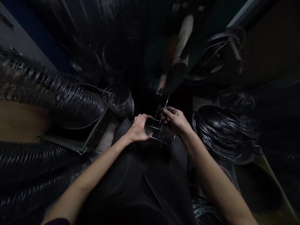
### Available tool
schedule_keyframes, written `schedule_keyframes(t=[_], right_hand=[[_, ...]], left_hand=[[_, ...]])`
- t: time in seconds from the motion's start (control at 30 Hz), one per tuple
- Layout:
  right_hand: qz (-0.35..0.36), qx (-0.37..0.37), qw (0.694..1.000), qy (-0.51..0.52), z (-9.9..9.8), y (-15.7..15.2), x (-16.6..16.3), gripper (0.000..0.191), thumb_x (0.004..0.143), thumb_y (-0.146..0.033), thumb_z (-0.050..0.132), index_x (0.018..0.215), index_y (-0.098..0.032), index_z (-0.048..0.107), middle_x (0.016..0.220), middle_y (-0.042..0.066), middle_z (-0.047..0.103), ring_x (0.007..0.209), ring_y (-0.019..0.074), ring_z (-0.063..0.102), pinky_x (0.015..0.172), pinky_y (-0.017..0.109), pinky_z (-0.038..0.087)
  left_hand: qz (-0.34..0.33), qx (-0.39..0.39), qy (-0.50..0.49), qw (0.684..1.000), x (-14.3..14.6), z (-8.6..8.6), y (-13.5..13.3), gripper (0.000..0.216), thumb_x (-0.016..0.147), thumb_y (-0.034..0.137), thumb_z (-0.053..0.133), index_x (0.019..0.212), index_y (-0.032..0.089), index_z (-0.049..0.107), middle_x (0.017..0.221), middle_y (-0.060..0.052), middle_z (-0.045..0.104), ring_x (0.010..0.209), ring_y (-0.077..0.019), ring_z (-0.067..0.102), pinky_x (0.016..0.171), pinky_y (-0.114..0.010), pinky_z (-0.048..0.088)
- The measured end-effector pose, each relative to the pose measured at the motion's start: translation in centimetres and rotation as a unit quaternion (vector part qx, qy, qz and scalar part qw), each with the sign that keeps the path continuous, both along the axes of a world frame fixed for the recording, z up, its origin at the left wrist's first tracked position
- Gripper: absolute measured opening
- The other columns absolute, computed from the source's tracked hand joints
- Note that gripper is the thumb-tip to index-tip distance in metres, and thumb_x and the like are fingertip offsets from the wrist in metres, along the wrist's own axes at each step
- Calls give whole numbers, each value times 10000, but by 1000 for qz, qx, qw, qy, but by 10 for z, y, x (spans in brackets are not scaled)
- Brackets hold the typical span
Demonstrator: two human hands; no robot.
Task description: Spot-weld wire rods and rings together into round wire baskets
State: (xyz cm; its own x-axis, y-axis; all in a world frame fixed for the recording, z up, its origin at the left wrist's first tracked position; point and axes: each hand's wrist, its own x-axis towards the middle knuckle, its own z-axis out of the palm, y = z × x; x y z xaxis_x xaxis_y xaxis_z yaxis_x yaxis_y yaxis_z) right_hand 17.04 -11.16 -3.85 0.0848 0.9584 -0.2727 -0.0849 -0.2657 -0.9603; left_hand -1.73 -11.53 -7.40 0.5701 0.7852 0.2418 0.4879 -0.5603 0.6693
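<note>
Centrally, wire frame: a small grid of thin crossed wires (160,132) is held between both hands, low over a dark lap, with one upright wire rising above the rest toward the top of the scene.
Left hand: the left hand (138,128) is closed on the frame's left edge; the fingers are curled together over the top wire and the thumb is tucked against the side.
Right hand: the right hand (176,120) is set on the frame's upper right; the fingertips are pinched on the upright wire, near its lower part.
Lap: dark cloth (142,175) is seen under the frame and between the forearms.
Small coil: a loose coil of bright wire rings (119,99) is seen just beyond the left hand, apart from it.
Tray: a flat green-edged tray (77,145) is placed left of the lap, with a long stack of dark rings (70,101) lying across it.
Right side: a round heap of dark wire hoops (222,131) is seen near the right forearm, not touched by it.
Background: a pale post (182,40) is seen beyond the hands; the rest is too dark to tell.
</note>
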Motion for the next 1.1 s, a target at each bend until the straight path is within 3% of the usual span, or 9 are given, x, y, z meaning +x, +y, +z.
schedule_keyframes(t=[0.2,0.33,0.57,0.8,1.1], right_hand=[[-40,31,998,-22,30,34,12,369,625,-424,745,812,-144,593,572,-33,545,422,45,423,382,181,317],[-60,46,997,-8,37,53,15,342,608,-355,764,802,-160,561,563,-40,551,440,56,458,394,174,342],[-58,55,997,-4,38,74,19,294,627,-333,741,775,-177,540,525,-54,533,409,58,436,372,176,324],[-70,47,996,-9,34,88,16,378,574,-370,766,803,-172,540,530,-59,537,417,58,439,378,178,317],[-69,89,993,-34,25,97,22,417,549,-456,749,761,-181,520,567,-62,526,442,59,439,414,198,331]], left_hand=[[-17,103,-41,994,15,17,40,521,629,264,662,1096,156,458,993,-85,562,927,-246,527,828,-395,405],[-14,135,-59,989,22,23,57,502,643,264,651,1092,155,454,979,-86,569,921,-245,535,822,-397,410],[-11,150,-85,985,26,24,77,526,647,282,662,1109,164,440,1001,-90,567,929,-242,553,828,-399,426],[2,146,-90,985,26,23,90,542,628,293,683,1097,159,447,993,-85,566,911,-235,559,808,-389,441],[-1,124,-83,989,30,25,100,547,619,295,694,1091,166,451,1021,-85,570,946,-240,564,829,-396,434]])
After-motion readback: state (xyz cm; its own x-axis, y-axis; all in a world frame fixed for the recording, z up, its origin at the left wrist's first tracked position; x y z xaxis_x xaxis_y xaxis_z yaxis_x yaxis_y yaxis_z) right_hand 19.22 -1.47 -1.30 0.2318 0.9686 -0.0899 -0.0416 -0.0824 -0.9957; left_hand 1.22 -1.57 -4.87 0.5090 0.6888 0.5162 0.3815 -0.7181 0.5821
